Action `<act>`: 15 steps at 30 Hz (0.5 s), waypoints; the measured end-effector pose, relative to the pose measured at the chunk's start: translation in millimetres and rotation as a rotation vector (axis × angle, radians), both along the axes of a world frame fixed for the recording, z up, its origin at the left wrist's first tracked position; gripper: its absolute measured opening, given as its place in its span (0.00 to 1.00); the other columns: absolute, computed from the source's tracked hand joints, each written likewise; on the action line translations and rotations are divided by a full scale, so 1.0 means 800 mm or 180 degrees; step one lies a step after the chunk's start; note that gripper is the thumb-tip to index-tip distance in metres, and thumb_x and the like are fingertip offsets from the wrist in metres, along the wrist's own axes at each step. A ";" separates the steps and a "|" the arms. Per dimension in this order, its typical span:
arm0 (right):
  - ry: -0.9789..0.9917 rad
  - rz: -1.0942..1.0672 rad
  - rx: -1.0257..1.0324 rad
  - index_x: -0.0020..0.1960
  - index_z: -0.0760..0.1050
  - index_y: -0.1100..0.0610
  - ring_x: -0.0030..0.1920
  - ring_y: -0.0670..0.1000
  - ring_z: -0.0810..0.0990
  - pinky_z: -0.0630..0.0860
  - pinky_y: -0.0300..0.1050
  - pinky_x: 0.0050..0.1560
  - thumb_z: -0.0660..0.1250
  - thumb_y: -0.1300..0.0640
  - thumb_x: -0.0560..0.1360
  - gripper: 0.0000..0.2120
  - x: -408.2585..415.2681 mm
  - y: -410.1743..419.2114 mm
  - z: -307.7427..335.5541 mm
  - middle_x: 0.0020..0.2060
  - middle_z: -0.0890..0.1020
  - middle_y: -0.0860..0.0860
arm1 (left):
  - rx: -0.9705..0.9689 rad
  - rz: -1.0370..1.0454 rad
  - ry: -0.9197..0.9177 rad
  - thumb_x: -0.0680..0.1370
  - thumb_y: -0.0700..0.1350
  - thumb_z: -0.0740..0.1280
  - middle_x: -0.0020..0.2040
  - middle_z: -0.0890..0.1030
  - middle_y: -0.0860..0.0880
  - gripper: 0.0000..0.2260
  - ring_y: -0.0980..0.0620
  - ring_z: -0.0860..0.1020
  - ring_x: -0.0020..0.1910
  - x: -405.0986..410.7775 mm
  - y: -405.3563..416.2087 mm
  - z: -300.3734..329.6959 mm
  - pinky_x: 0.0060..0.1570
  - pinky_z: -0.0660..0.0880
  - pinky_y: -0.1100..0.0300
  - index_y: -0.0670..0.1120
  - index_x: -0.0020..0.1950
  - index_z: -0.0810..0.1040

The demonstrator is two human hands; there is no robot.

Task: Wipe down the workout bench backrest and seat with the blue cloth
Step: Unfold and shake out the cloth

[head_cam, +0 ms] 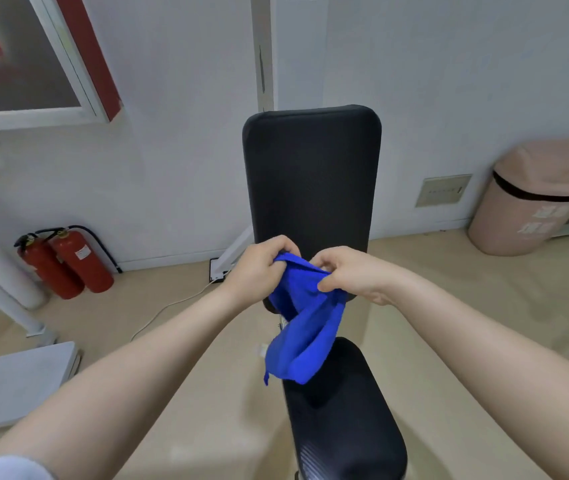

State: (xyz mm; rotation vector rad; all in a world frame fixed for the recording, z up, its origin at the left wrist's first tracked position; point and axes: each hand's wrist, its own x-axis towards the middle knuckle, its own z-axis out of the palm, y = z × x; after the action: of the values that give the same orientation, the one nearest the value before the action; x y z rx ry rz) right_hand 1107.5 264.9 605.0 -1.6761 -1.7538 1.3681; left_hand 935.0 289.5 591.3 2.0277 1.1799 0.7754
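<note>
The black padded backrest (311,174) of the workout bench stands tilted up in the middle of the view, and the black seat (342,420) lies below it, nearer to me. Both hands hold the blue cloth (302,327) in the air in front of the lower backrest. My left hand (259,268) grips its upper left corner and my right hand (352,275) pinches its upper right edge. The cloth hangs down crumpled, with its lower end over the front of the seat.
Two red fire extinguishers (64,265) stand against the wall at left. A pink lidded bin (536,199) sits at right. A white platform (16,382) lies on the floor at lower left, and a white cable (172,303) runs across the floor.
</note>
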 end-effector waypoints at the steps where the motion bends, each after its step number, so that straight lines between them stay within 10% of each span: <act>1: -0.0077 -0.0047 0.0102 0.44 0.76 0.56 0.38 0.51 0.77 0.74 0.43 0.37 0.64 0.67 0.72 0.07 0.002 -0.001 -0.004 0.38 0.79 0.53 | -0.0123 0.0063 -0.0052 0.71 0.30 0.54 0.35 0.76 0.53 0.14 0.56 0.72 0.35 -0.003 -0.001 0.000 0.32 0.67 0.69 0.47 0.39 0.73; 8: -0.1808 0.0394 0.0095 0.35 0.66 0.59 0.27 0.51 0.72 0.68 0.40 0.28 0.63 0.56 0.75 0.12 0.017 0.001 -0.029 0.29 0.73 0.52 | -0.0430 0.0185 -0.0049 0.74 0.38 0.55 0.29 0.71 0.53 0.12 0.55 0.67 0.30 -0.006 -0.014 -0.009 0.33 0.63 0.60 0.44 0.33 0.72; 15: -0.0886 -0.0712 -0.0198 0.41 0.69 0.62 0.32 0.59 0.82 0.73 0.39 0.28 0.50 0.66 0.73 0.10 -0.002 0.012 -0.045 0.34 0.82 0.63 | -0.0397 0.0647 -0.0350 0.75 0.37 0.52 0.36 0.78 0.54 0.16 0.60 0.73 0.34 -0.034 -0.048 -0.020 0.34 0.68 0.67 0.50 0.40 0.77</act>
State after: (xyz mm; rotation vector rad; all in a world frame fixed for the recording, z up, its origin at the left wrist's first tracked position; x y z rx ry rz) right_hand 1105.7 274.5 569.3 -2.1105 -1.6130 1.1454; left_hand 908.1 251.1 574.9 1.7604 1.3501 0.8766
